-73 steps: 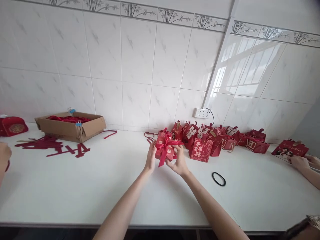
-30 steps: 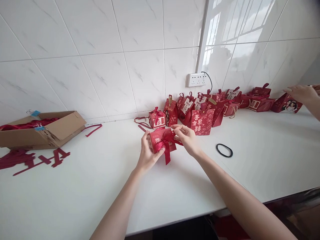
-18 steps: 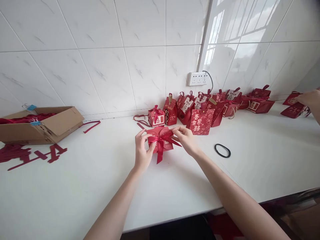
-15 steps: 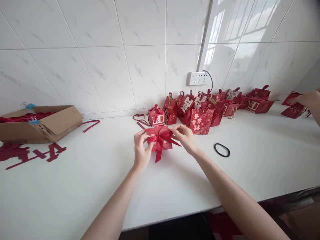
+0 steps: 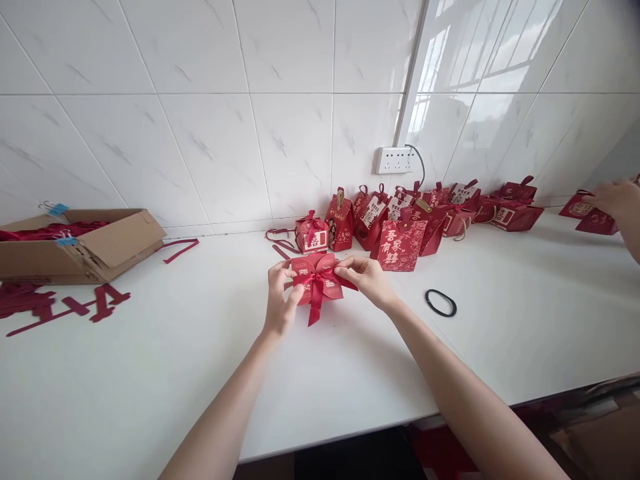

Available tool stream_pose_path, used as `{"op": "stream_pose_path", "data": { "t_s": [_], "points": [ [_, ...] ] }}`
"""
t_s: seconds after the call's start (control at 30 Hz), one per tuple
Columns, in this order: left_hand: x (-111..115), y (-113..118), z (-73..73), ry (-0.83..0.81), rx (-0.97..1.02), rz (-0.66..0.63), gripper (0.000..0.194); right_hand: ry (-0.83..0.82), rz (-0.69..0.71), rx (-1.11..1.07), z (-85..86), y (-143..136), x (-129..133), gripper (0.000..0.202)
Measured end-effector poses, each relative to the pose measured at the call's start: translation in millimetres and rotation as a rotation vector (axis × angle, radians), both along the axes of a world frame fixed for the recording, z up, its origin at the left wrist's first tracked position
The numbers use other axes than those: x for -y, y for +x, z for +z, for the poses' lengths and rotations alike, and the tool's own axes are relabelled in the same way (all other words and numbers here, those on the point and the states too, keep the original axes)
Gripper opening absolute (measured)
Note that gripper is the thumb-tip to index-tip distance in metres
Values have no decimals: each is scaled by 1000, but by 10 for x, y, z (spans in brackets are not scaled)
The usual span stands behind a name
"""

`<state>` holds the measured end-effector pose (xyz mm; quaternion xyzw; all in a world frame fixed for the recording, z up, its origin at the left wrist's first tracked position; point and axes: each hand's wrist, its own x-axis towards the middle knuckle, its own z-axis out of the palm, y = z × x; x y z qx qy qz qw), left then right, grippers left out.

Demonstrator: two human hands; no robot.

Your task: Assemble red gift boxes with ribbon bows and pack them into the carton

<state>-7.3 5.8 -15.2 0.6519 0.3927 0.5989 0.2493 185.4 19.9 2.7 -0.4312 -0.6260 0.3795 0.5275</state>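
A small red gift box (image 5: 334,288) with pale printed characters sits on the white table in front of me. Dark red satin ribbon (image 5: 316,300) is tied in a bow across its top, one tail hanging down over the near side. My left hand (image 5: 283,297) is closed on the left side of the box, its thumb by the ribbon's left end. With thumb and index finger, my right hand (image 5: 364,279) pinches the ribbon at the bow's right side. Just behind stands another small red box (image 5: 313,233) with a bow on top.
Several red gift boxes (image 5: 400,245) with ribbon handles line the tiled wall. A black ring-shaped band (image 5: 441,303) lies to the right. At left, a cardboard box (image 5: 125,243) holds red ribbons, with cut ribbon strips (image 5: 103,303) beside it. Another person's hand (image 5: 617,203) touches red boxes at far right.
My right hand has shifted slightly inward along the ribbon, toward the bow. My left hand stays on the box. The other person's hand has moved a little at far right.
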Motion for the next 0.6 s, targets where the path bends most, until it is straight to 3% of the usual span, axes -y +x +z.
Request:
{"op": "stream_pose_path", "data": {
  "t_s": [0.17, 0.37, 0.6],
  "points": [
    [-8, 6, 59, -144, 88, 32, 21, -60, 22, 71, 40, 55, 15, 40],
    [-17, 22, 84, -179, 126, 59, 20, -264, 190, 136, 124, 135, 63, 46],
    [-11, 19, 61, -197, 125, 26, 27, -273, 334, -54, 59, 164, 7, 44]
  ]
}}
